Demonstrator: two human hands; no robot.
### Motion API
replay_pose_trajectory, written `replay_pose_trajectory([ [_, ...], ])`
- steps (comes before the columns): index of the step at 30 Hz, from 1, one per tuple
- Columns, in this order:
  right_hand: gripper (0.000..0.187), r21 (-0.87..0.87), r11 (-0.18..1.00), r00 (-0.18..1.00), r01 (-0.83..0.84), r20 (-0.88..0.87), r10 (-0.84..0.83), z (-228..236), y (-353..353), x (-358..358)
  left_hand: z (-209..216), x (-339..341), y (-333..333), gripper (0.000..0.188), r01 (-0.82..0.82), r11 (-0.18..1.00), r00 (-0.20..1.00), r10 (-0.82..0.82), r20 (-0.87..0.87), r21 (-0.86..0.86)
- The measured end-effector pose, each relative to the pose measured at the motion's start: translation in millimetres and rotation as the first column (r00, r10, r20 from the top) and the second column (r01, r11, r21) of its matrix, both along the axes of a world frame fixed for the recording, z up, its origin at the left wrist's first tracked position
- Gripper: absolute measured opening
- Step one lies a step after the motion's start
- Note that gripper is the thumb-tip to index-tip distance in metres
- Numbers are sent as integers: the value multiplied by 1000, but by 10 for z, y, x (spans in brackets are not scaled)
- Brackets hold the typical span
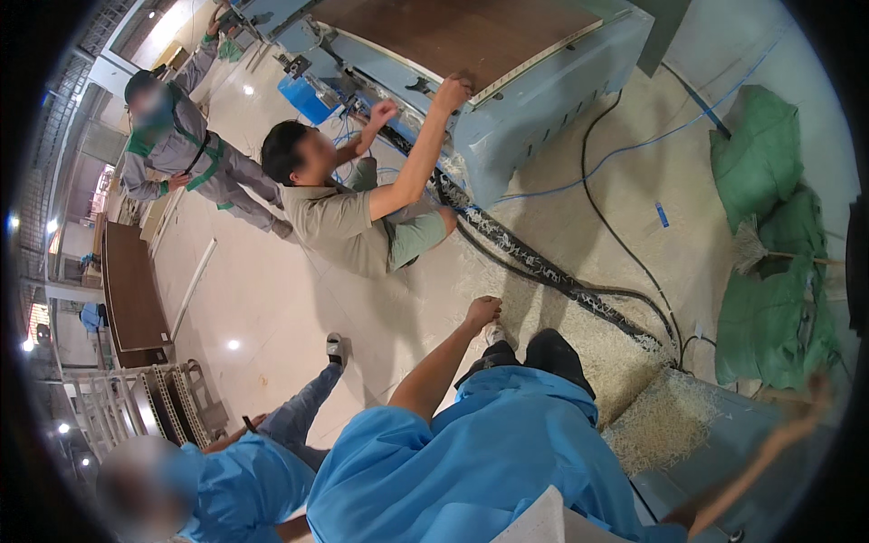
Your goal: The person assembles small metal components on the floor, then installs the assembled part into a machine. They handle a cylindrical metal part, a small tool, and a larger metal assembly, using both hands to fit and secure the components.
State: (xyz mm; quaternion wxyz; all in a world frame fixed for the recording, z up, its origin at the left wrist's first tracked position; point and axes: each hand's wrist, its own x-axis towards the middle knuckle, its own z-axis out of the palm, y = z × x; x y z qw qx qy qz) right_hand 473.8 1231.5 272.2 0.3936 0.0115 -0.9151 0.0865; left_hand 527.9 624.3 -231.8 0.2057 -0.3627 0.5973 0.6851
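My left hand [484, 311] hangs in front of my legs, above a white shoe, with its fingers curled closed; nothing shows in it. Out at the far right, my right hand [817, 391] is smeared by motion, so its fingers and anything in them cannot be made out. It is nearest to green sacks [769, 317] and the blue-grey surface [724, 452] at the lower right. A heap of pale shavings [665, 421] lies between that surface and my feet. A broom [750, 246] with pale bristles rests across the sacks.
A crouching person [348, 217] works at a blue-grey machine [543, 109] carrying a brown panel [462, 32]. Black hoses [543, 267] cross the floor before me. Two other people stand at the left, near stacked panels [136, 290]. A blue cable [625, 149] trails farther right.
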Motion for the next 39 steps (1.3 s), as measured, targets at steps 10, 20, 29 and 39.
replay_pose_trajectory([
  [10,16,-598,771,372,-221,679,633,-3952,-3105,-1444,126,998,-903,31,-460,878,848,479,227,-135],
  [20,31,-530,614,-268,-584,841,470,-4485,-5022,-1752,97,1572,-414,42,-457,816,716,574,398,-354],
  [29,53,-70,982,-210,-173,977,32,-5592,-5307,-1341,-612,1441,-957,104,-59,978,734,179,655,-201],
  [39,110,257,807,-402,-532,762,-508,-6248,-5337,-334,-1334,1273,-529,130,48,994,530,54,846,-94],
])
